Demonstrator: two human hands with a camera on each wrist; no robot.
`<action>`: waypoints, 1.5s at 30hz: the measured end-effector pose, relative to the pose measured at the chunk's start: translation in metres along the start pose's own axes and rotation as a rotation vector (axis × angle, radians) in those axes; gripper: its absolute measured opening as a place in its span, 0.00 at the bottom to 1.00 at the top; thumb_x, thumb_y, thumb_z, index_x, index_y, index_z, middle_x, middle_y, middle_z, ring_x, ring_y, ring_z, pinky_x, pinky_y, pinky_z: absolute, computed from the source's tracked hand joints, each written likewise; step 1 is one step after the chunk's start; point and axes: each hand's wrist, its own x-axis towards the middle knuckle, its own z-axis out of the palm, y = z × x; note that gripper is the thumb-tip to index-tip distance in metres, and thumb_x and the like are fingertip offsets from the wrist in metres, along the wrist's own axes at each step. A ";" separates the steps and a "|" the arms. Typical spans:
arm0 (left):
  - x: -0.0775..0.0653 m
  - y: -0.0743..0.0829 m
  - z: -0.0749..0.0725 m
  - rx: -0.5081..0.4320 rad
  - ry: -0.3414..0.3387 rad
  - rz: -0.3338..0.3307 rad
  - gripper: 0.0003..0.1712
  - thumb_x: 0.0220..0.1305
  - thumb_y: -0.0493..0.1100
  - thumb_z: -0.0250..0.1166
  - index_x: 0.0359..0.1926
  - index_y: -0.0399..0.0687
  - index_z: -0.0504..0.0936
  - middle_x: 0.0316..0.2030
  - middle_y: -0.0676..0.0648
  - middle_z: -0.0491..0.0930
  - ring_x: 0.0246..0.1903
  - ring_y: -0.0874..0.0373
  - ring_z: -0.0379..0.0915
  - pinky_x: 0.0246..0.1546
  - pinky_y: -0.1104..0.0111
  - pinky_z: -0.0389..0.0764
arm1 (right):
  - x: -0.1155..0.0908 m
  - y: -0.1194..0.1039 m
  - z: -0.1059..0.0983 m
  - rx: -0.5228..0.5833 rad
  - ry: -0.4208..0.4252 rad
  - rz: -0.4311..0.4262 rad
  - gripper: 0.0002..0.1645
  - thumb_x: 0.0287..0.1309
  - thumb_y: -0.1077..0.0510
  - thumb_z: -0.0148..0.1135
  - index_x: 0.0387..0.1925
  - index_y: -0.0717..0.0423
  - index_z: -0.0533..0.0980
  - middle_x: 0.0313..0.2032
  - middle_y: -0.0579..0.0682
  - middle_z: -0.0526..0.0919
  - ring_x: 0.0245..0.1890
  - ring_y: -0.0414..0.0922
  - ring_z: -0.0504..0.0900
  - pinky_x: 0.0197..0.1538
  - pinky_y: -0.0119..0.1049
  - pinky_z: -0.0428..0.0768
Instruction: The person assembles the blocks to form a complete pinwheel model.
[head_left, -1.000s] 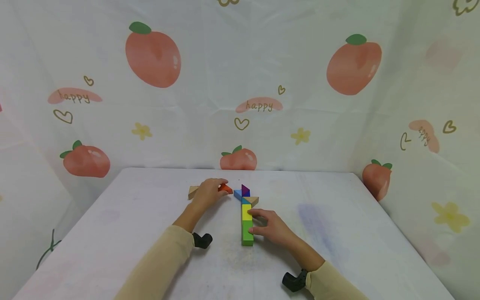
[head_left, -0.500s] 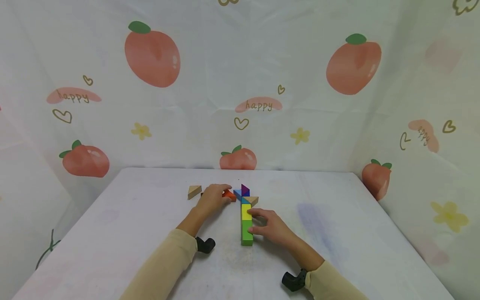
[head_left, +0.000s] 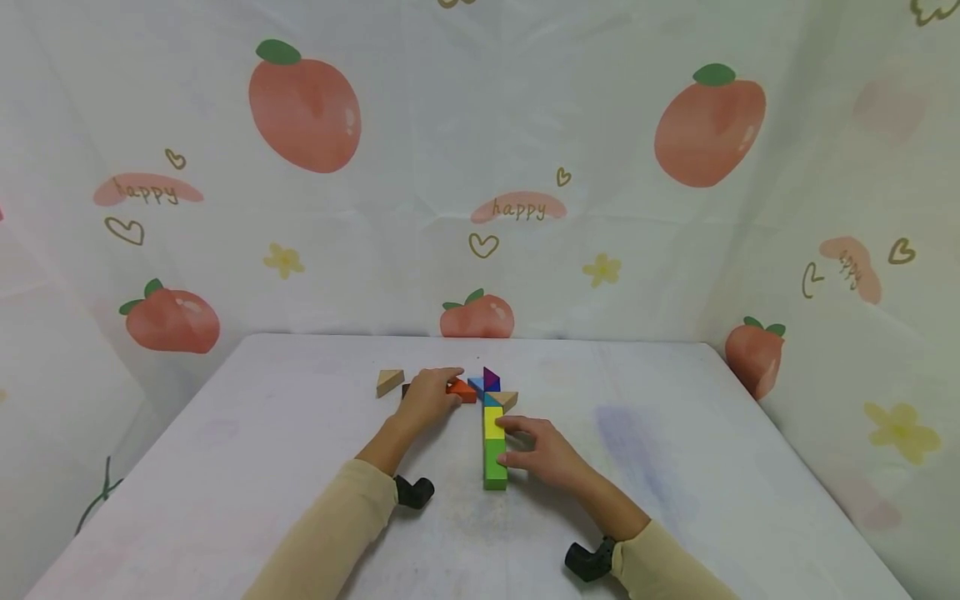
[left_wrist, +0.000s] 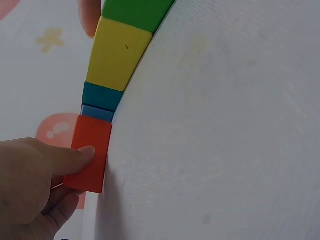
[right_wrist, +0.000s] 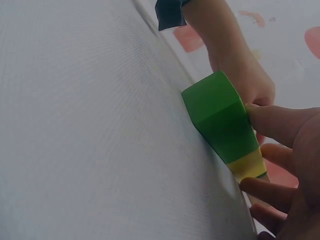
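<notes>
My left hand (head_left: 430,397) pinches an orange-red triangular block (head_left: 463,392) between thumb and fingers. In the left wrist view, the red block (left_wrist: 94,131) lies against the end of a blue block (left_wrist: 98,113). My right hand (head_left: 551,454) rests its thumb and fingertips along the right side of the green block (head_left: 495,464) and the yellow block (head_left: 493,423). These blocks form a row running away from me. At its far end sit a teal block (head_left: 491,400), a plain wooden triangle (head_left: 506,400) and a purple triangle (head_left: 491,377).
A loose wooden triangle (head_left: 389,382) lies left of my left hand. Beside it, a dark block (head_left: 405,389) is mostly hidden behind that hand. The white table (head_left: 300,383) ends at a fruit-printed curtain (head_left: 397,167).
My left hand has moved right and slightly towards me with the orange-red block, bringing it against the row. The dark block has come partly into view. My right hand stays put.
</notes>
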 end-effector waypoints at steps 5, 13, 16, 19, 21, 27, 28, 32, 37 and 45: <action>0.001 0.002 0.001 -0.028 0.005 0.004 0.28 0.60 0.37 0.69 0.63 0.44 0.77 0.56 0.42 0.79 0.56 0.45 0.72 0.58 0.52 0.71 | 0.001 -0.002 -0.001 0.006 -0.005 -0.013 0.34 0.56 0.46 0.70 0.63 0.47 0.73 0.62 0.49 0.74 0.65 0.54 0.65 0.64 0.62 0.60; 0.003 0.005 0.006 -0.050 -0.003 -0.007 0.29 0.61 0.36 0.68 0.64 0.43 0.75 0.55 0.43 0.79 0.58 0.46 0.71 0.59 0.54 0.70 | 0.001 0.001 0.000 0.008 0.000 -0.036 0.33 0.56 0.48 0.70 0.62 0.50 0.74 0.62 0.50 0.74 0.65 0.55 0.66 0.64 0.62 0.60; 0.003 0.005 0.008 -0.064 -0.005 -0.010 0.29 0.61 0.36 0.68 0.64 0.43 0.75 0.55 0.43 0.80 0.58 0.47 0.72 0.59 0.54 0.70 | 0.001 0.002 0.000 0.006 -0.004 -0.041 0.33 0.56 0.48 0.70 0.63 0.50 0.74 0.62 0.51 0.74 0.65 0.55 0.66 0.64 0.63 0.60; 0.003 0.004 0.009 -0.081 -0.005 -0.010 0.29 0.61 0.36 0.68 0.64 0.44 0.75 0.54 0.43 0.80 0.57 0.48 0.72 0.59 0.55 0.71 | 0.000 0.002 0.001 0.001 -0.003 -0.030 0.33 0.56 0.47 0.70 0.63 0.49 0.74 0.62 0.50 0.74 0.65 0.54 0.66 0.64 0.62 0.61; 0.004 0.004 0.009 -0.093 0.000 -0.006 0.29 0.61 0.36 0.68 0.64 0.44 0.75 0.54 0.44 0.80 0.57 0.48 0.73 0.58 0.55 0.71 | 0.000 0.001 0.001 -0.001 0.000 -0.024 0.33 0.56 0.46 0.70 0.63 0.48 0.74 0.61 0.49 0.74 0.65 0.54 0.66 0.64 0.62 0.61; 0.004 0.006 0.010 -0.121 0.007 -0.013 0.30 0.60 0.36 0.69 0.64 0.45 0.75 0.53 0.43 0.80 0.57 0.48 0.73 0.59 0.55 0.71 | 0.000 0.000 0.000 0.006 0.010 -0.004 0.34 0.56 0.45 0.70 0.63 0.46 0.73 0.62 0.48 0.74 0.65 0.54 0.65 0.64 0.62 0.61; 0.004 0.006 0.010 -0.120 0.008 -0.012 0.30 0.60 0.36 0.69 0.64 0.45 0.75 0.53 0.43 0.80 0.57 0.48 0.73 0.58 0.55 0.71 | -0.001 0.000 0.000 0.006 0.010 -0.001 0.34 0.56 0.45 0.70 0.63 0.46 0.73 0.62 0.48 0.74 0.65 0.54 0.64 0.64 0.62 0.61; 0.004 0.006 0.011 -0.118 0.015 -0.009 0.29 0.60 0.37 0.70 0.63 0.44 0.76 0.53 0.43 0.80 0.56 0.47 0.73 0.58 0.54 0.71 | 0.000 -0.001 0.000 0.004 0.011 -0.004 0.33 0.56 0.46 0.70 0.63 0.46 0.73 0.62 0.47 0.74 0.66 0.54 0.64 0.64 0.62 0.60; 0.004 0.005 0.013 -0.125 0.021 -0.010 0.29 0.60 0.37 0.70 0.63 0.45 0.76 0.53 0.43 0.80 0.56 0.48 0.73 0.58 0.55 0.71 | 0.000 0.000 0.000 0.005 0.007 -0.006 0.33 0.56 0.46 0.70 0.63 0.46 0.73 0.62 0.47 0.74 0.66 0.54 0.64 0.64 0.63 0.60; 0.004 0.005 0.013 -0.134 0.016 -0.016 0.30 0.60 0.38 0.70 0.64 0.48 0.76 0.54 0.45 0.80 0.55 0.49 0.73 0.57 0.56 0.73 | 0.000 0.000 0.000 0.005 0.005 -0.017 0.33 0.56 0.46 0.70 0.63 0.47 0.73 0.62 0.48 0.74 0.65 0.53 0.65 0.64 0.62 0.59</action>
